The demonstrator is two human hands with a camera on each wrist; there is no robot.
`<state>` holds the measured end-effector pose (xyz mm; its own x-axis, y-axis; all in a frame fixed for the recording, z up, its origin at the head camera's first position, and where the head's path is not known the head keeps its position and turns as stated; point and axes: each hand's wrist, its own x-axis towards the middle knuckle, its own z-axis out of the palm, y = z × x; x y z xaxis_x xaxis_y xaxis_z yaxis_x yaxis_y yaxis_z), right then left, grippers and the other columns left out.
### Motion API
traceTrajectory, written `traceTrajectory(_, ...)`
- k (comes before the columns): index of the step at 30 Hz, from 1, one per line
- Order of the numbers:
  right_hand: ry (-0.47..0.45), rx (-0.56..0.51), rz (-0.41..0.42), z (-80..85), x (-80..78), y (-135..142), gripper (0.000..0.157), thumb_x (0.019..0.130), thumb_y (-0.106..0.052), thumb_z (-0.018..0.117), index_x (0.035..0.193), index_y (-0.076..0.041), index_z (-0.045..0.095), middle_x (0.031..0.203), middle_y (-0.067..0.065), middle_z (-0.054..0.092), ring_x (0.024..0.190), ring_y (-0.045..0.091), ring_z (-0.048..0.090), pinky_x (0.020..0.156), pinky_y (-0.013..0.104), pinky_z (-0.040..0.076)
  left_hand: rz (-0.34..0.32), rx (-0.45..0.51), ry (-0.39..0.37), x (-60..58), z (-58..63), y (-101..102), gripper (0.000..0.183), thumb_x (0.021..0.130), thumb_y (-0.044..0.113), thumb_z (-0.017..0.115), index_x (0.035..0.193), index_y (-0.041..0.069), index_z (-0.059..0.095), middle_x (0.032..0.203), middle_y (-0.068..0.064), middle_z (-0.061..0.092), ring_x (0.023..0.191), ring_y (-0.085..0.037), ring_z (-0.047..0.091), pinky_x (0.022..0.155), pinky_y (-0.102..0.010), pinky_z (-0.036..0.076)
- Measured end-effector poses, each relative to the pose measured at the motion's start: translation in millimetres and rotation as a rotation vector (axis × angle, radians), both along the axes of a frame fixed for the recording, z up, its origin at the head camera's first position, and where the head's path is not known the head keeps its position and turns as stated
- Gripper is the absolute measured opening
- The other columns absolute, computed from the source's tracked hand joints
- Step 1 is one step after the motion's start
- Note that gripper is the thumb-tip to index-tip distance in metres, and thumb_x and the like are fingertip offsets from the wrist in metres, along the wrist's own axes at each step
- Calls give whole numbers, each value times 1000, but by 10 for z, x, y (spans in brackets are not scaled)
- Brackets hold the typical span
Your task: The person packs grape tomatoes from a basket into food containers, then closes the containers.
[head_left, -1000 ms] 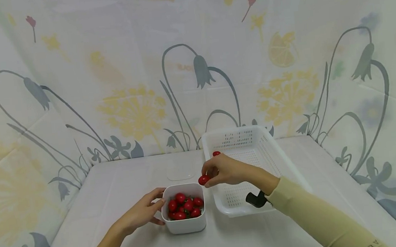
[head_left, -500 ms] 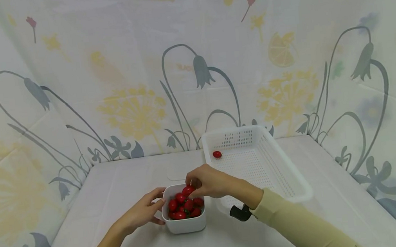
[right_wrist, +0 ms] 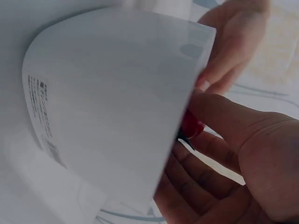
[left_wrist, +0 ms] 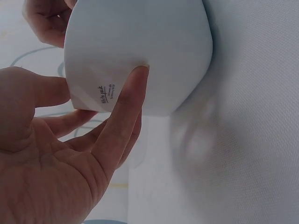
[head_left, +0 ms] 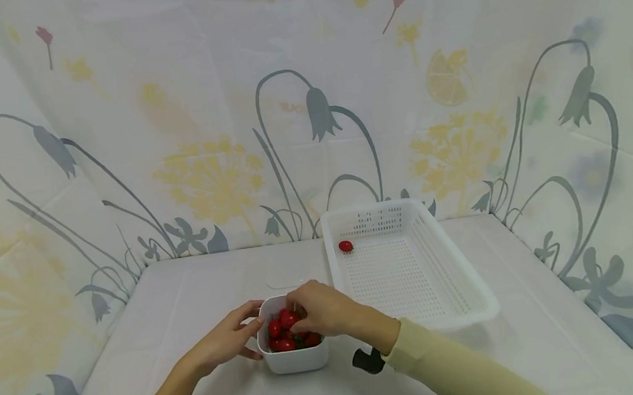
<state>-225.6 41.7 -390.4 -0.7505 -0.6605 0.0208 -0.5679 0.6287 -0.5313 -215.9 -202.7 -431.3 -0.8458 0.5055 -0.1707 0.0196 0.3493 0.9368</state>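
Note:
A small white square-sided container (head_left: 299,361) stands on the table in the head view, filled with several red cherry tomatoes (head_left: 282,345). My right hand (head_left: 322,310) reaches over its right rim. Thumb and fingers pinch a cherry tomato (head_left: 289,318) at the top of the pile. The right wrist view catches a tomato (right_wrist: 190,124) with a green stem beside the thumb, partly behind the container wall. My left hand (head_left: 224,337) braces the container's left side, fingers spread. In the left wrist view, one fairly straight finger (left_wrist: 126,109) presses the printed outer wall.
Right of the container sits a larger white perforated basket (head_left: 474,293), with one cherry tomato (head_left: 346,246) at its far left. A faint clear outline (head_left: 285,286) lies behind the container. A flower-patterned sheet (head_left: 201,107) hangs behind the white table (head_left: 205,276).
My right hand has carried a cherry tomato leftward and down, from the basket's left edge into the container. The left hand has stayed at the container's side.

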Motion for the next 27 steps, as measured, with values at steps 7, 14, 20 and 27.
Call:
traceTrajectory(7,114,96,-4,-222,-8,-118,24,90,-23,82,110,-17,72,93,-13,69,84,2,59,73,18,53,-3,11,6,-2,-12,-11,43,110,22,49,150,6,42,143,-26,47,107,-33,63,76,-47,64)
traceTrajectory(14,237,166,-16,-306,35,-178,13,90,-28,81,93,-20,72,87,-12,63,80,3,54,65,18,50,-1,18,8,-2,-28,-10,43,110,21,48,149,6,42,144,-27,45,106,-33,63,75,-45,64)
traceTrajectory(20,235,203,-14,-259,70,-161,19,90,-29,81,105,-20,72,97,-10,67,87,5,57,70,21,54,-11,25,3,-3,-21,-11,43,110,21,47,150,5,42,144,-28,45,107,-32,64,75,-44,64)
traceTrajectory(27,223,185,-3,-46,121,-49,38,92,-30,79,128,-20,69,105,-4,70,89,7,62,70,24,58,-6,21,5,-11,-22,-12,43,110,21,48,150,6,42,144,-27,45,107,-33,64,75,-46,64)
